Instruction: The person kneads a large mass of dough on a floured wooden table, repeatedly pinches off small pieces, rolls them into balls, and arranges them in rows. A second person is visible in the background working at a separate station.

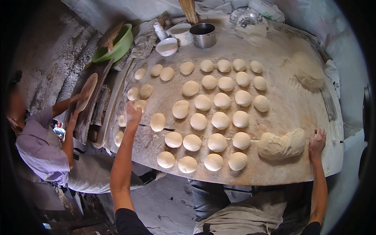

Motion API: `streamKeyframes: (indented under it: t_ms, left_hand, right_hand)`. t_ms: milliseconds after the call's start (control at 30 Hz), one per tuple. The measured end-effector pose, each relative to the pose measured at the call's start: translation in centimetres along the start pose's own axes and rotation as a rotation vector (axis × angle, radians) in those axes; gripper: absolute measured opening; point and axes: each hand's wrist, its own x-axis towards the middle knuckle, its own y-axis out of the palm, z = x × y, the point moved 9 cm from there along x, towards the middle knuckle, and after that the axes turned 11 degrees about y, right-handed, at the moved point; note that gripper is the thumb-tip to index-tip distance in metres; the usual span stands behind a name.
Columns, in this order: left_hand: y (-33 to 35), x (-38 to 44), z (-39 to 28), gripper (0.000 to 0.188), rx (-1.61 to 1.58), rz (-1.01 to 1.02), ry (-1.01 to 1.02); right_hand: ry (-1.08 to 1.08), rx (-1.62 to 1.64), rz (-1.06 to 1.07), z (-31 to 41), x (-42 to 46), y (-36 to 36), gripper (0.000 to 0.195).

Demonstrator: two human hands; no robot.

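Rows of round dough balls lie on a floured wooden table. My left hand is at the table's left side, its fingers on a dough ball; whether they grip it or only touch it I cannot tell. More dough balls lie close around that hand. At the right, my right hand rests near the table's front edge with its fingers bent and no object visible in it. Just left of it lies a long lump of dough, apart from the hand.
A co-worker at the left handles a flattened dough piece over a dark board. Along the back stand a green basin, a white bowl, a metal pot and a floury round container. Flour is heaped at the back right.
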Motion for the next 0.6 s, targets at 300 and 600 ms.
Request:
streamKeyframes:
  t_ms: [300,600]
  left_hand:
    - [13.9,1.8,-21.7,0.069,-0.428,0.318,0.125]
    - [-2.9,-5.8,-4.2,0.022,-0.812,-0.101,-0.169]
  right_hand:
    - [-0.106,-0.028,-0.112,-1.4,-0.8,-0.7,0.012]
    - [-0.069,0.005,-0.063,-0.9,-0.4,-0.7,0.012]
